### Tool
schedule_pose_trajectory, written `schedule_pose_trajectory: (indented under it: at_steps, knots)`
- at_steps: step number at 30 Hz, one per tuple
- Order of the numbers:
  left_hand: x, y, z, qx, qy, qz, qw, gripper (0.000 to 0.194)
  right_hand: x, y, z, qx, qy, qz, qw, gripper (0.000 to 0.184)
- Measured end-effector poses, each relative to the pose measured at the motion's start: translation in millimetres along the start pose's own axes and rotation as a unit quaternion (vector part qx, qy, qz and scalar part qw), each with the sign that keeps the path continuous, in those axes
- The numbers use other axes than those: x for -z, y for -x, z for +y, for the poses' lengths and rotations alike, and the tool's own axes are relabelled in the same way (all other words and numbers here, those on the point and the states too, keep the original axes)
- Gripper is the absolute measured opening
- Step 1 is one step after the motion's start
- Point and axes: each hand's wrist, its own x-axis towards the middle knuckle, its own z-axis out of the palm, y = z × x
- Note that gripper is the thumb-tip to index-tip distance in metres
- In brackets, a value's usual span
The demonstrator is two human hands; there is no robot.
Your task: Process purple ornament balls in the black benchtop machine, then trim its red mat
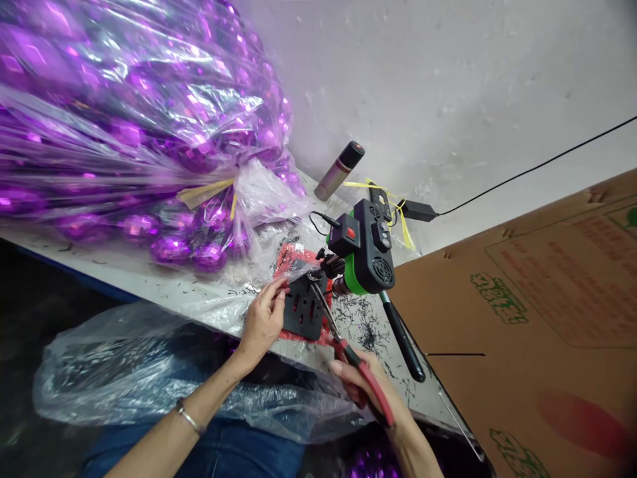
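Note:
My left hand point(263, 320) pinches a bit of clear plastic film point(296, 271) at the front of a black and green machine point(365, 249) on the table. My right hand point(365, 388) grips red-handled pliers point(362, 372), whose thin jaws reach up to the machine's nose next to my left fingertips. Beneath the pinch lies a black slotted plate point(302, 311) on a red mat point(288, 259). Black shavings point(361, 325) litter the table around it.
A large clear bag of purple baubles point(129, 126) fills the table's left. A grey spray can point(339, 170), a black power adapter point(418, 211) with cable, a cardboard box point(537, 318) at right, and a clear plastic bag point(149, 372) over my lap.

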Motion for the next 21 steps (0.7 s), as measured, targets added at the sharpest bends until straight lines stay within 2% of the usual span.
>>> schedule_pose_trajectory:
  at_steps: [2,3,5,7,9,11,13,15,17,21]
  knots:
    - [0.0,-0.1,-0.4,0.000,0.003,0.001,1.000,0.031,-1.7,-0.3,2.9,-0.059,-0.059,-0.072,0.994,0.064]
    - [0.1,-0.1,-0.6,-0.001,0.005,0.001,1.000,0.031,-2.6,0.0,5.2,-0.066,-0.049,-0.085,0.993,0.064]
    - [0.2,0.0,-0.6,-0.004,0.007,0.002,1.000,0.030,-3.4,2.2,10.9,-0.017,0.051,-0.023,0.998,0.061]
    - [0.2,0.3,-0.5,-0.006,0.009,0.001,1.000,0.030,-1.4,5.6,17.2,0.043,0.174,0.087,0.980,0.060]
    - [0.1,0.8,-0.5,-0.007,0.012,0.000,1.000,0.030,4.1,8.5,22.9,0.086,0.270,0.179,0.942,0.063]
    - [-0.2,1.2,-0.9,-0.008,0.012,-0.001,1.000,0.030,11.7,9.3,26.4,0.129,0.343,0.239,0.899,0.064]
    - [-0.6,1.4,-1.6,-0.009,0.010,0.000,1.000,0.030,18.7,7.5,26.4,0.185,0.395,0.273,0.857,0.062]
    - [-0.9,1.6,-2.3,-0.009,0.008,0.002,1.000,0.030,22.6,4.2,22.6,0.224,0.420,0.280,0.833,0.060]
    - [-0.8,1.6,-2.6,-0.010,0.005,0.001,1.000,0.030,22.8,0.5,15.7,0.227,0.412,0.272,0.840,0.059]
    - [0.0,1.6,-2.6,-0.013,-0.001,-0.003,1.000,0.030,18.4,-5.5,-1.6,0.193,0.357,0.249,0.879,0.058]
